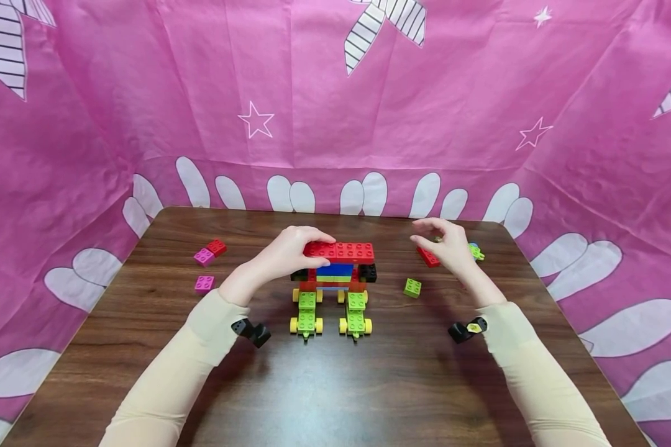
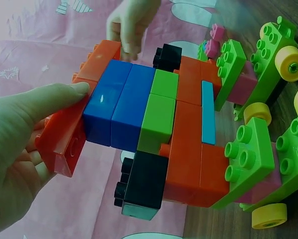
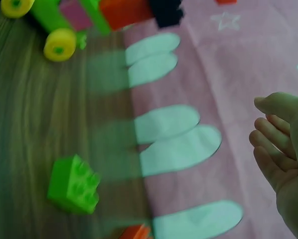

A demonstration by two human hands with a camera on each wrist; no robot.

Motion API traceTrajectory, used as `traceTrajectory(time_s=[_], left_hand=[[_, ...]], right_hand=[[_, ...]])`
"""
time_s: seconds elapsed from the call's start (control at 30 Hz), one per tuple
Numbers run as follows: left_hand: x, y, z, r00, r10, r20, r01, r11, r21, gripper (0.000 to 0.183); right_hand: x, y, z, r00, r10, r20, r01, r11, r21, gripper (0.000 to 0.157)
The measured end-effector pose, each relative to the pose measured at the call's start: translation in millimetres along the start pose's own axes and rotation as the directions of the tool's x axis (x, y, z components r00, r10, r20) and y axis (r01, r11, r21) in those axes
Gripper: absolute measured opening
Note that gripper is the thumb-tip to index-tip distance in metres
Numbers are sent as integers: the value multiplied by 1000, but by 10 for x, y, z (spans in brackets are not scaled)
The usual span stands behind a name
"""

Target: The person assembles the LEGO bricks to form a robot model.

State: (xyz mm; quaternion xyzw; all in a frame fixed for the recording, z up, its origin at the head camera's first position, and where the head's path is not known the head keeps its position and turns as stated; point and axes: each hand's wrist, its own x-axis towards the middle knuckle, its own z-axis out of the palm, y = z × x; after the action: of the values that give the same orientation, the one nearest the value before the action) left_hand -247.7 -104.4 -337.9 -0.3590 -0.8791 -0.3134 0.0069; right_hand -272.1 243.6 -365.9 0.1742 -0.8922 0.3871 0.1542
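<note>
A toy-brick build stands on two lime-green wheeled bases (image 1: pixel 355 320) with yellow wheels. Blue bricks (image 2: pixel 131 102), lime-green bricks (image 2: pixel 159 112) and red-orange bricks (image 2: pixel 184 149) make up its body. A black brick (image 2: pixel 146 181) sticks out at each side. Across the top runs a row of red bricks (image 1: pixel 355 251). My left hand (image 1: pixel 282 256) grips the left end of this row, thumb on the near side and fingers behind. To the right of the build, my right hand (image 1: pixel 448 246) hovers with relaxed, slightly curved fingers and holds nothing.
On the wooden table (image 1: pixel 335 385), a loose green brick (image 1: pixel 412 287) lies right of the build. A red brick (image 1: pixel 428 257) and small green pieces (image 1: pixel 477 252) lie near the right hand. At left are magenta bricks (image 1: pixel 204 284) and a red brick (image 1: pixel 216 248). Pink cloth surrounds the table.
</note>
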Motion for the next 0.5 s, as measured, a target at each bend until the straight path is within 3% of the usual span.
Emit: traceTrajectory(time_s=[0.5], left_hand=[[-22, 5, -14, 1000, 8, -17, -8, 999, 38, 46]], right_hand=[[-152, 709, 51, 986, 165, 19, -162, 982, -99, 41]])
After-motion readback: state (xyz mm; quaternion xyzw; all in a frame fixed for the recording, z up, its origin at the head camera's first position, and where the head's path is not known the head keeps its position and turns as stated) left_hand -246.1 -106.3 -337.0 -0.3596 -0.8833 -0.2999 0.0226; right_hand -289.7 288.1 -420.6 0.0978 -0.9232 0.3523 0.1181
